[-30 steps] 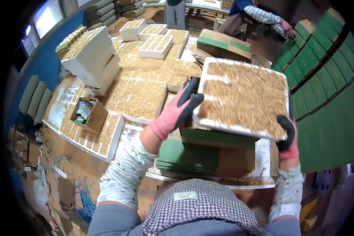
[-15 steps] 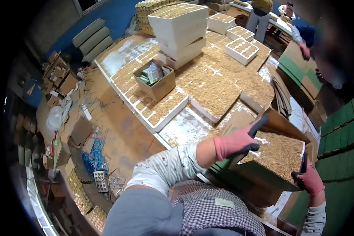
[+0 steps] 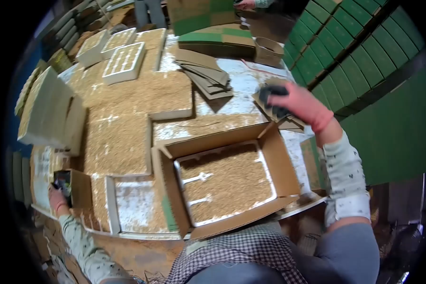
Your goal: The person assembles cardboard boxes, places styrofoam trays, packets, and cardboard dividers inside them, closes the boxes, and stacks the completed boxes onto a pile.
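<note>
An open cardboard box point(image 3: 274, 158) stands at the table's front edge, its flaps up. Inside it lies a white foam tray filled with brown husk-like material point(image 3: 227, 182). My right hand point(image 3: 293, 104), in a pink and black glove, is over cardboard pieces point(image 3: 291, 124) beyond the box's right corner; its fingers are curled and blurred. Far to the left, my left hand point(image 3: 58, 195) reaches to a small cardboard box point(image 3: 80, 189) with packets in it. The fingertips of that hand are dark and hard to make out at the box's opening.
Husk-filled foam trays point(image 3: 123, 142) cover much of the table, with a tall foam stack point(image 3: 52, 111) at left. Flat cardboard sheets point(image 3: 206, 75) and a green-brown carton point(image 3: 217, 40) lie beyond. Green cartons point(image 3: 355, 61) are stacked at right. Another person's hand point(image 3: 245, 4) shows at the top.
The filled tray has gone down into the open box, and both my hands have let go of it. My left hand has moved to the small box, my right to the cardboard pieces. The view has turned.
</note>
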The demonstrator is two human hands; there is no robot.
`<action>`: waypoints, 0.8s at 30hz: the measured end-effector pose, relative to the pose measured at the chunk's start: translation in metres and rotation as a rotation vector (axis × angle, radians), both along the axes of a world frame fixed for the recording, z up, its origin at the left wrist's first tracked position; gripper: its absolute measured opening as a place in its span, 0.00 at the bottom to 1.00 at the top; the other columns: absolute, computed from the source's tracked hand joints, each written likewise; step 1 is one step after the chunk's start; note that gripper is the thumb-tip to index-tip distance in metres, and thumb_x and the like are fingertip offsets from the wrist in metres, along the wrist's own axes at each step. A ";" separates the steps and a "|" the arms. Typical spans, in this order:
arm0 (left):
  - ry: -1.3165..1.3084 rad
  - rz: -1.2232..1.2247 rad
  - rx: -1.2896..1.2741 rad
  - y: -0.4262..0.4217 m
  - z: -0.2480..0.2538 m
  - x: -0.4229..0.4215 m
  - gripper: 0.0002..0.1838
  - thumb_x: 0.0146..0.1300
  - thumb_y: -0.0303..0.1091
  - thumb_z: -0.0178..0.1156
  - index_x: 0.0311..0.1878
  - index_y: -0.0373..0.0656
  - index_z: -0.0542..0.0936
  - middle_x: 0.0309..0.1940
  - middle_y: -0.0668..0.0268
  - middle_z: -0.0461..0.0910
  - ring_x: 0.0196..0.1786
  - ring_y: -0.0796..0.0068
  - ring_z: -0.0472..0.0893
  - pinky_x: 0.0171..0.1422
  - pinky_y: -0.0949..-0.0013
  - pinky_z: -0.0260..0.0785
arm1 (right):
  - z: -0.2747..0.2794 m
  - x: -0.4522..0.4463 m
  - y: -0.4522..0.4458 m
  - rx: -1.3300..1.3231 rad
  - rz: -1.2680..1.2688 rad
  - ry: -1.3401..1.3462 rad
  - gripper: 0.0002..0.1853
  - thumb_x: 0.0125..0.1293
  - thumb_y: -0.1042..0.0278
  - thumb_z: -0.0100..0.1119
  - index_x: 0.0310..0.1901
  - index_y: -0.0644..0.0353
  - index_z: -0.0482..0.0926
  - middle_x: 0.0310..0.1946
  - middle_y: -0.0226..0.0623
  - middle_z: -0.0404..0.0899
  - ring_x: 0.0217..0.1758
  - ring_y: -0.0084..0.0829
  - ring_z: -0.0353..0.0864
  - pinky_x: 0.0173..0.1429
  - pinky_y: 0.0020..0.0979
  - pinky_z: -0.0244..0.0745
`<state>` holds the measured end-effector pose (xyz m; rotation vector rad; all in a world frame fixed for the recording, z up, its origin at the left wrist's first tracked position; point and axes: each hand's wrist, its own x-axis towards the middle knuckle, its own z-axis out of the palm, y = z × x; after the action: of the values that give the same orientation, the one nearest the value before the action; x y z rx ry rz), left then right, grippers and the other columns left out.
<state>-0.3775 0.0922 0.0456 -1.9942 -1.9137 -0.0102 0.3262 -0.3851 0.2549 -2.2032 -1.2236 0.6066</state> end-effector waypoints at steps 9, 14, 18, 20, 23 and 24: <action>0.392 0.005 0.068 -0.022 0.047 0.002 0.19 0.66 0.37 0.45 0.58 0.42 0.72 0.52 0.56 0.77 0.53 0.58 0.76 0.57 0.61 0.67 | -0.248 0.195 -0.044 -0.487 -0.854 -0.598 0.55 0.48 0.27 0.57 0.69 0.58 0.52 0.70 0.48 0.52 0.71 0.46 0.53 0.69 0.49 0.53; -0.727 -1.046 0.081 -0.268 0.175 0.297 0.09 0.60 0.27 0.57 0.43 0.39 0.80 0.40 0.58 0.81 0.48 0.57 0.78 0.57 0.56 0.68 | -0.306 0.208 -0.037 -0.688 -0.278 -0.650 0.26 0.61 0.49 0.52 0.56 0.57 0.71 0.55 0.44 0.74 0.58 0.45 0.73 0.56 0.47 0.70; -0.264 -1.706 -0.567 -0.327 0.188 0.371 0.19 0.49 0.44 0.60 0.45 0.49 0.79 0.48 0.61 0.76 0.53 0.56 0.75 0.57 0.52 0.66 | -0.177 0.125 0.002 -0.345 -0.171 -0.768 0.19 0.60 0.53 0.52 0.47 0.57 0.77 0.47 0.46 0.78 0.47 0.48 0.79 0.51 0.42 0.74; -0.466 -1.478 -0.429 -0.331 0.216 0.361 0.27 0.47 0.43 0.63 0.53 0.44 0.77 0.55 0.55 0.72 0.61 0.49 0.68 0.65 0.50 0.59 | -0.143 0.143 -0.012 -0.196 -0.190 -0.535 0.28 0.57 0.45 0.55 0.51 0.61 0.74 0.47 0.50 0.77 0.49 0.50 0.77 0.52 0.42 0.73; -1.050 -1.153 -0.505 -0.377 0.205 0.352 0.30 0.52 0.38 0.60 0.60 0.40 0.72 0.67 0.50 0.60 0.71 0.50 0.57 0.72 0.53 0.48 | -0.191 0.193 -0.061 -0.067 -0.461 -0.469 0.38 0.53 0.38 0.57 0.56 0.64 0.71 0.51 0.54 0.75 0.52 0.53 0.75 0.55 0.43 0.71; -1.081 -1.080 -0.573 -0.393 0.186 0.347 0.30 0.54 0.38 0.59 0.61 0.39 0.71 0.68 0.51 0.58 0.72 0.52 0.55 0.73 0.54 0.46 | -0.198 0.180 -0.075 -0.124 -0.640 -0.481 0.42 0.53 0.35 0.57 0.59 0.65 0.68 0.53 0.56 0.73 0.55 0.53 0.72 0.58 0.44 0.69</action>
<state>-0.0305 -0.3011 0.2318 -3.6529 -0.9167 -1.1091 0.5062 -0.4599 0.0570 -2.7437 -0.6068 -0.1179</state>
